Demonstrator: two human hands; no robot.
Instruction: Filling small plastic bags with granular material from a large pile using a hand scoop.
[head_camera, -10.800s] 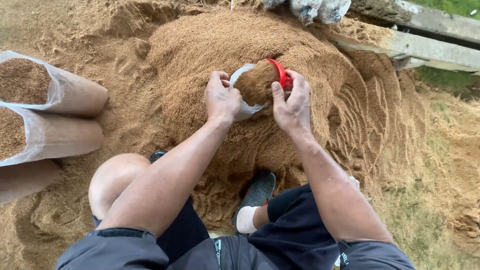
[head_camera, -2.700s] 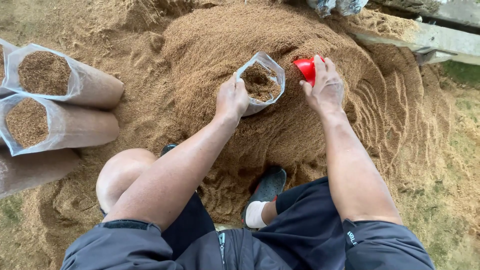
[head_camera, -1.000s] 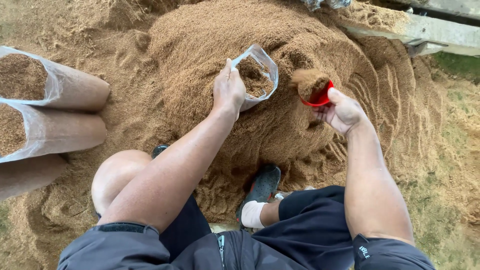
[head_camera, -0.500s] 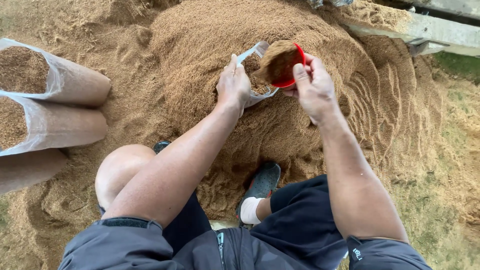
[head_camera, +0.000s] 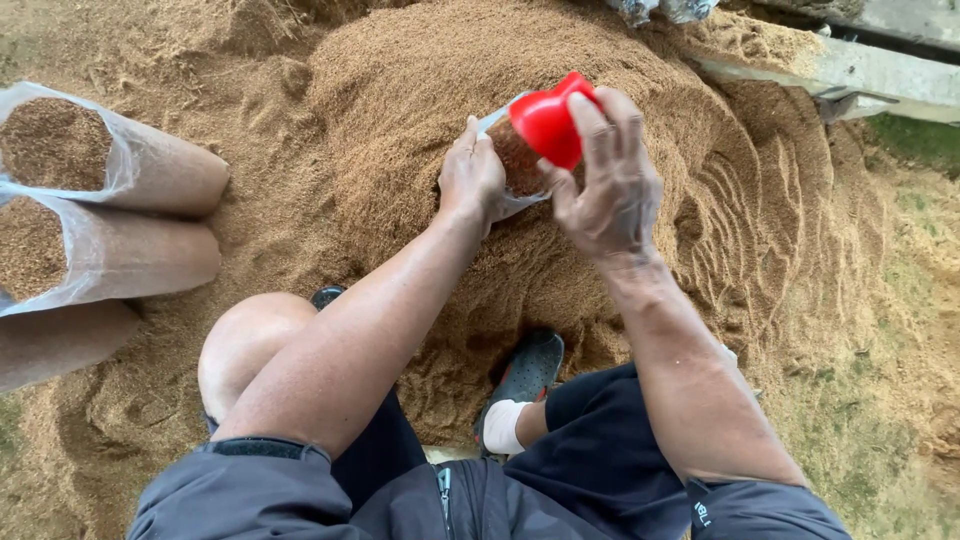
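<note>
Sawdust heaps ahead in my head view. My left hand (head_camera: 470, 180) pinches the rim of a clear bag (head_camera: 510, 160) at the mound's middle; my right hand (head_camera: 605, 185) clasps a red cup (head_camera: 548, 125), tipped over its mouth. I'd judge holding the mouth wide and pouring slowly limits spills.

A single head-worn camera looks steeply down from close above the person's knees and forearms, facing forward onto the sawdust heap (head_camera: 420, 90), with filled bags (head_camera: 110, 215) at left edge.
</note>
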